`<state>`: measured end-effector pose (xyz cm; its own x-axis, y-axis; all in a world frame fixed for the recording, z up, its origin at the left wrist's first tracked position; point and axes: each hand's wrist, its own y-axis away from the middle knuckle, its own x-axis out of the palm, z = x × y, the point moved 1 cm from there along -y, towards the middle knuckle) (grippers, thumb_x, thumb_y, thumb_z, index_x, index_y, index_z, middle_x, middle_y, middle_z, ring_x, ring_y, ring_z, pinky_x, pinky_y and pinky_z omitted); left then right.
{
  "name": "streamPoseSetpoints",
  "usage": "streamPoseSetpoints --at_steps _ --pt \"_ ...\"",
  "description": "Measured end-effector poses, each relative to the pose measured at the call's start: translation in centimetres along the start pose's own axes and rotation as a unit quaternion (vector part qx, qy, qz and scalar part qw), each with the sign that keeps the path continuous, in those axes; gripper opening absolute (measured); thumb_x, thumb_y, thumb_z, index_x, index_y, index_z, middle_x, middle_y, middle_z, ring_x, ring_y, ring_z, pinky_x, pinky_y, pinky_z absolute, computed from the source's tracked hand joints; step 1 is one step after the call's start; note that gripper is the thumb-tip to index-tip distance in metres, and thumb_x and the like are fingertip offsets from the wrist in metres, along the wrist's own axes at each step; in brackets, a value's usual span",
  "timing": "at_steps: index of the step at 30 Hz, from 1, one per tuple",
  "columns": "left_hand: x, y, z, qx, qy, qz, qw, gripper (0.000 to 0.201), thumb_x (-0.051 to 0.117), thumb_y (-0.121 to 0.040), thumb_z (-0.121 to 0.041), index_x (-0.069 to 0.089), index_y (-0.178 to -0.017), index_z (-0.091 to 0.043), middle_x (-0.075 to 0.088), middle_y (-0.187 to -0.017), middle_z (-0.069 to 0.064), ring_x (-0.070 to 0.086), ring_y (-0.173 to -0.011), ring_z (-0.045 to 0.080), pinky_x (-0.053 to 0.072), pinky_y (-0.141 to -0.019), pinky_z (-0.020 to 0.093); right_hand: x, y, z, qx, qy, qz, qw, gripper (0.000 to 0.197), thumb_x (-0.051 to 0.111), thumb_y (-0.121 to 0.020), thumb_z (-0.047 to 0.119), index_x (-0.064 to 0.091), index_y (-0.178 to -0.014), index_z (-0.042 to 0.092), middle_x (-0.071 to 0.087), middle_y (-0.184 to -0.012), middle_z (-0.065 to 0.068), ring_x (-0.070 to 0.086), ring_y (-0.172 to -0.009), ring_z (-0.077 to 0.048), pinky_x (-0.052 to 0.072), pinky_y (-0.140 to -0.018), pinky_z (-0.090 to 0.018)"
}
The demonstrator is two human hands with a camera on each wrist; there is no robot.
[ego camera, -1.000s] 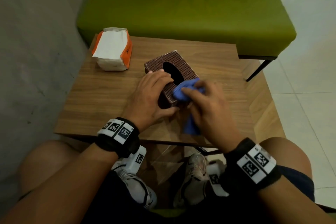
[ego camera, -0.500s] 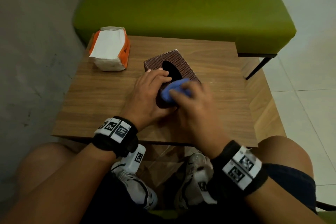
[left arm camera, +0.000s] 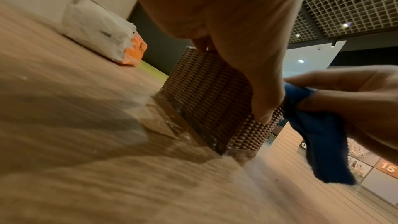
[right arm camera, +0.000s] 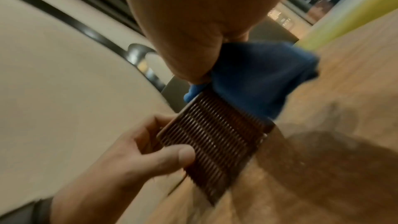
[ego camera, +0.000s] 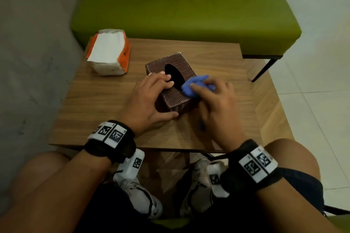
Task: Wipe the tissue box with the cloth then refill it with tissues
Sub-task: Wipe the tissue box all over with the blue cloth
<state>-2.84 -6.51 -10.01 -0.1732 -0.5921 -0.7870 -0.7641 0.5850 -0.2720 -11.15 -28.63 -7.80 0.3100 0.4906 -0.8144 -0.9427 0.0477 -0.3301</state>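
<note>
A brown woven tissue box (ego camera: 176, 96) (left arm camera: 206, 94) (right arm camera: 215, 142) with a dark oval slot stands mid-table. My left hand (ego camera: 151, 96) (right arm camera: 150, 152) grips its left side, fingers over the top edge, thumb on the near face. The right hand (ego camera: 214, 100) (left arm camera: 355, 98) holds a bunched blue cloth (ego camera: 193, 86) (left arm camera: 318, 135) (right arm camera: 252, 77) against the box's top right edge; a tail of cloth hangs down the right side. An orange and white tissue pack (ego camera: 109, 53) (left arm camera: 101, 33) lies at the table's far left corner.
The small wooden table (ego camera: 106, 100) stands against a grey wall on the left, with a green bench (ego camera: 180, 5) just behind it. My knees and shoes are under the near edge. Tiled floor lies to the right.
The right hand has slid the cloth from the box's near top end back toward the right edge. My left hand has kept its hold on the box.
</note>
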Motion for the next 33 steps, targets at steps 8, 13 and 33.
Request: streamPoseSetpoints --at_steps 8,13,33 --pt "-1.5 -0.9 0.2 -0.006 0.045 0.070 0.997 0.081 0.093 -0.073 -0.047 0.063 -0.139 -0.013 0.052 -0.157 0.006 0.039 -0.156 0.022 0.036 -0.125 0.058 -1.0 0.1 2.0 -0.086 0.000 0.083 0.993 0.044 0.054 -0.094 0.014 0.070 -0.134 0.021 0.057 -0.135 -0.009 0.050 -0.113 -0.030 0.052 -0.087 -0.044" --pt "-2.6 -1.8 0.8 -0.001 0.042 0.116 0.992 0.080 0.097 -0.075 -0.026 0.059 -0.145 -0.016 0.046 -0.165 0.001 0.027 -0.163 0.021 0.024 -0.131 0.059 -1.6 -3.0 0.1 -0.093 0.017 0.114 0.989 0.046 0.048 -0.093 0.018 0.075 -0.130 0.021 0.063 -0.129 -0.005 0.054 -0.107 -0.031 0.051 -0.087 -0.047" --pt "1.0 0.3 -0.3 -0.257 0.187 -0.070 0.945 0.133 0.096 -0.052 -0.048 0.025 -0.161 -0.020 0.053 -0.147 -0.005 0.055 -0.132 0.010 0.050 -0.110 0.033 0.0 -1.6 3.4 -0.089 -0.076 0.133 0.984 0.044 0.061 -0.095 0.008 0.070 -0.137 0.017 0.055 -0.130 -0.006 0.055 -0.116 -0.024 0.047 -0.101 -0.034"
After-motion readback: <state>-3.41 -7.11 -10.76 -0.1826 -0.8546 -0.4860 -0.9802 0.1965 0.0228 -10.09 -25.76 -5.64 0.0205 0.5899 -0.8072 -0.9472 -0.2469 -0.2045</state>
